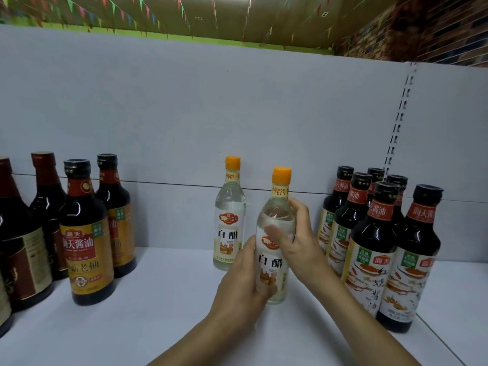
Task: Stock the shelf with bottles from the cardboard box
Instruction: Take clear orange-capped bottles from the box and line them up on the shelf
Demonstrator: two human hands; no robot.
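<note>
A clear white-vinegar bottle (276, 260) with an orange cap stands upright on the white shelf (158, 299), near the middle. My left hand (243, 283) grips its lower body from the left. My right hand (295, 239) wraps its shoulder from the right, thumb across the front. A second, identical vinegar bottle (230, 215) stands just behind and to the left, against the back panel. The cardboard box is out of view.
Dark soy-sauce bottles with yellow labels (88, 233) stand in a group at the left. Several dark bottles with white labels (377, 247) crowd the right, close to my right forearm. Bare shelf lies between the left group and the vinegar bottles.
</note>
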